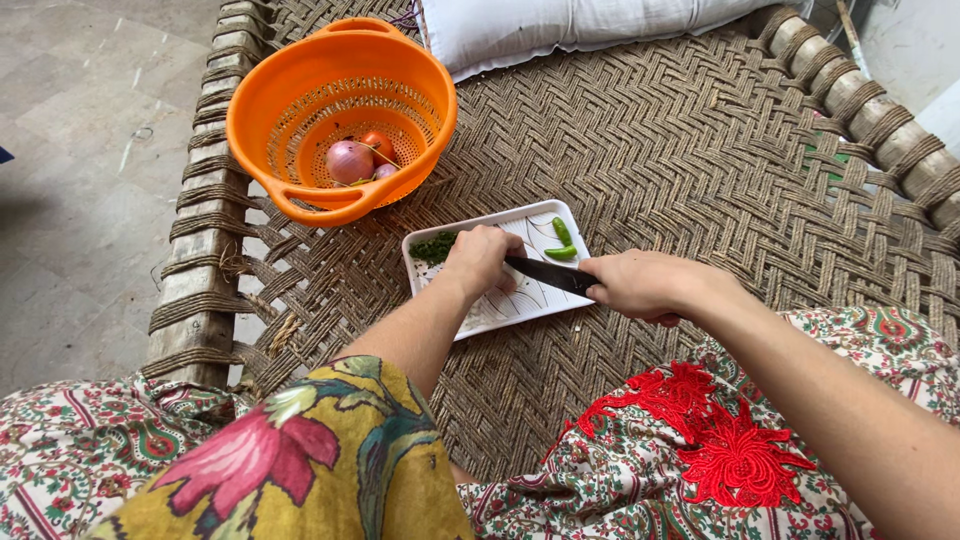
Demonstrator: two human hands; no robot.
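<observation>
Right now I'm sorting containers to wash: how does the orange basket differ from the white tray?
The orange basket is round, deep and perforated; the white tray is rectangular, shallow and solid. The basket holds whole onions and a tomato; the tray holds green chillies and chopped greens. No hand touches the basket; the left hand rests on the tray. Both sit on the woven cot.

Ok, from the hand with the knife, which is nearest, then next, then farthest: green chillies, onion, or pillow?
1. Green chillies: on the white tray, just above the right hand.
2. Onion: in the orange basket, up to the left.
3. Pillow: at the top edge of the woven bed.
</observation>
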